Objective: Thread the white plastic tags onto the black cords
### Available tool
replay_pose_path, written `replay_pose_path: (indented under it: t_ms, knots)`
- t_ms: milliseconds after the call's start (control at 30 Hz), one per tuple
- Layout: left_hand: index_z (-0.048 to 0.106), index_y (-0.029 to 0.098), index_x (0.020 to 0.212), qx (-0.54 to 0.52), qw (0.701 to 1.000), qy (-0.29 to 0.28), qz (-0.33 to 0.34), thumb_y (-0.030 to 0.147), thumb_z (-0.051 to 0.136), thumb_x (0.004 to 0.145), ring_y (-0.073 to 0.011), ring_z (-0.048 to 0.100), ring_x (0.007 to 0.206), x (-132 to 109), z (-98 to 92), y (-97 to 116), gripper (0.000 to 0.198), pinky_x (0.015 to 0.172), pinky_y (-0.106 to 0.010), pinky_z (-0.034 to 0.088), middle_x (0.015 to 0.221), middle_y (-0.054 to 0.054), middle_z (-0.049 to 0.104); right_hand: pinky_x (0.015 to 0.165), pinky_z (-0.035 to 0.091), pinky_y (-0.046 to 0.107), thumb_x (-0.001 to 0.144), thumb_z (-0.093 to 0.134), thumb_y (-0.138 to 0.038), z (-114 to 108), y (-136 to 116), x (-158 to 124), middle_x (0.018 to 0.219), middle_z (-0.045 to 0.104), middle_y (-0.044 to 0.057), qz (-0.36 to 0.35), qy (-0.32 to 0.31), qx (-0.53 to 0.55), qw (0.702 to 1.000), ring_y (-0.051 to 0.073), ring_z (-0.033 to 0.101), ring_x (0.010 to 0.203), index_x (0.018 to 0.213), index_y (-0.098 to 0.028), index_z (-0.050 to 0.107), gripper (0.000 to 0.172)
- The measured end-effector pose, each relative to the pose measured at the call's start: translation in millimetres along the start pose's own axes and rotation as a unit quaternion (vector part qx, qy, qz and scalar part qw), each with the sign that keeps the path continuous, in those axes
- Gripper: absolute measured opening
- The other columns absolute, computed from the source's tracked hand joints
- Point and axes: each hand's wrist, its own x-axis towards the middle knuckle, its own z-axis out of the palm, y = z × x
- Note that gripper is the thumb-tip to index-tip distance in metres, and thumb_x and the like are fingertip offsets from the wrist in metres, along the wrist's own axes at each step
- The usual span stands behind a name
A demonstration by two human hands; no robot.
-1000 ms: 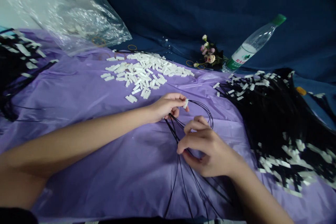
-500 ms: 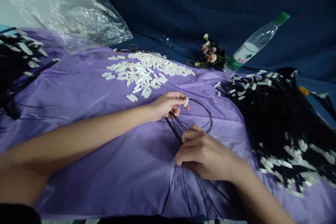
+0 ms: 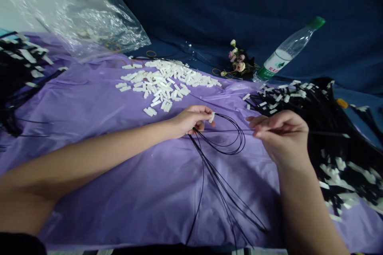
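Observation:
My left hand point(image 3: 191, 120) rests on the purple sheet point(image 3: 119, 167), its fingertips pinched on a small white clip point(image 3: 212, 117) and on looped thin black cords point(image 3: 230, 143). My right hand point(image 3: 281, 133) is to its right, fingers closed on a single black cord point(image 3: 326, 133) stretched level between the two hands and out past the right one. More black cords trail from the left hand down toward the sheet's near edge.
A heap of loose white clips point(image 3: 163, 81) lies behind the left hand. A big pile of black cords with white clips point(image 3: 323, 135) fills the right side, another point(image 3: 18, 75) the far left. A clear plastic bag point(image 3: 77, 20), small flowers point(image 3: 237, 61) and a green-capped bottle point(image 3: 285, 51) lie at the back.
My right hand has left the cord bundle in front of me and swung up and to the right, drawing one black cord out level. The left hand kept its place.

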Motion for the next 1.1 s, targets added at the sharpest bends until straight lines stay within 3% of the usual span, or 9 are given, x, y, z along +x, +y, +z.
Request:
replay_pose_path:
  t_ms: [100, 233, 333, 467, 533, 633, 733, 833, 1100]
  knots:
    - [0.054, 0.018, 0.088, -0.003, 1.0, -0.002, 0.0, 0.021, 0.054, 0.085, -0.0025, 0.041, 0.038, -1.0, 1.1, 1.6, 0.004, 0.033, -0.02, 0.014, 0.079, -0.003, 0.064, 0.083, 0.058, 0.032, 0.06, 0.086, -0.013, -2.0, 8.6, 5.2, 0.069, 0.071, -0.011, 0.044, 0.164, 0.11, 0.979, 0.009, 0.069, 0.067, 0.076, -0.024, 0.065, 0.028]
    - [0.053, 0.018, 0.086, 0.008, 1.0, 0.006, -0.001, 0.02, 0.052, 0.085, -0.0021, 0.042, 0.037, -1.7, 2.4, 3.0, 0.002, 0.033, -0.02, 0.013, 0.079, -0.003, 0.064, 0.075, 0.056, 0.016, 0.065, 0.084, -0.024, -2.0, 9.6, 9.7, 0.078, 0.07, -0.015, 0.082, 0.251, 0.22, 0.939, -0.001, 0.062, 0.063, 0.075, -0.026, 0.067, 0.02]
    - [0.053, 0.018, 0.086, 0.011, 1.0, 0.001, 0.006, 0.02, 0.052, 0.085, -0.0023, 0.041, 0.036, -1.7, 2.5, 2.7, 0.003, 0.032, -0.02, 0.013, 0.079, -0.003, 0.064, 0.057, 0.05, 0.013, 0.068, 0.081, -0.029, 3.2, 7.8, 7.4, 0.082, 0.069, -0.011, 0.073, 0.232, 0.172, 0.955, 0.0, 0.055, 0.056, 0.074, -0.029, 0.07, 0.012]
    - [0.054, 0.017, 0.089, 0.013, 1.0, 0.0, 0.015, 0.02, 0.052, 0.085, -0.003, 0.042, 0.036, -2.2, 2.6, 2.5, 0.005, 0.03, -0.02, 0.014, 0.077, -0.003, 0.063, 0.057, 0.05, 0.021, 0.066, 0.081, -0.019, 12.8, 6.8, -1.4, 0.082, 0.068, -0.002, 0.029, 0.153, -0.108, 0.982, 0.01, 0.061, 0.069, 0.075, -0.028, 0.075, 0.014]
    - [0.054, 0.017, 0.09, 0.012, 1.0, 0.002, 0.011, 0.02, 0.051, 0.085, -0.0028, 0.043, 0.036, -2.6, 2.8, 3.0, 0.006, 0.03, -0.019, 0.014, 0.076, -0.002, 0.063, 0.064, 0.052, 0.026, 0.069, 0.078, -0.016, 15.4, 7.1, -6.1, 0.082, 0.069, 0.001, 0.021, 0.084, -0.251, 0.964, 0.015, 0.064, 0.078, 0.084, -0.026, 0.076, 0.018]
    - [0.055, 0.017, 0.091, 0.005, 1.0, 0.002, 0.005, 0.018, 0.052, 0.085, -0.0022, 0.043, 0.036, -2.8, 2.8, 3.6, 0.007, 0.03, -0.018, 0.013, 0.077, -0.002, 0.063, 0.065, 0.053, 0.028, 0.076, 0.072, -0.016, 17.1, 8.3, -11.0, 0.082, 0.071, 0.001, -0.005, -0.003, -0.369, 0.929, 0.015, 0.065, 0.073, 0.103, -0.025, 0.072, 0.028]
    - [0.054, 0.017, 0.09, 0.004, 1.0, 0.002, 0.004, 0.017, 0.052, 0.084, -0.002, 0.042, 0.035, -2.5, 2.3, 3.5, 0.006, 0.03, -0.018, 0.013, 0.078, -0.002, 0.063, 0.065, 0.054, 0.027, 0.079, 0.068, -0.014, 19.3, 8.7, -13.4, 0.081, 0.072, 0.0, -0.043, -0.015, -0.435, 0.899, 0.013, 0.065, 0.068, 0.113, -0.023, 0.067, 0.036]
    - [0.054, 0.017, 0.088, 0.006, 1.0, -0.004, 0.009, 0.02, 0.053, 0.085, -0.0021, 0.043, 0.036, -2.2, 1.5, 3.1, 0.005, 0.03, -0.018, 0.012, 0.079, -0.002, 0.063, 0.066, 0.054, 0.025, 0.076, 0.067, -0.012, 23.0, 7.1, -14.3, 0.074, 0.071, -0.002, -0.039, 0.013, -0.473, 0.88, 0.011, 0.065, 0.063, 0.109, -0.02, 0.068, 0.034]
    - [0.054, 0.017, 0.089, 0.013, 1.0, -0.014, 0.015, 0.023, 0.053, 0.085, -0.0031, 0.046, 0.04, -2.6, 0.3, 3.2, 0.007, 0.032, -0.018, 0.016, 0.081, -0.002, 0.062, 0.062, 0.053, 0.023, 0.071, 0.067, -0.012, 26.7, 4.6, -14.4, 0.067, 0.07, -0.004, -0.024, 0.024, -0.479, 0.877, 0.01, 0.063, 0.056, 0.098, -0.02, 0.068, 0.028]
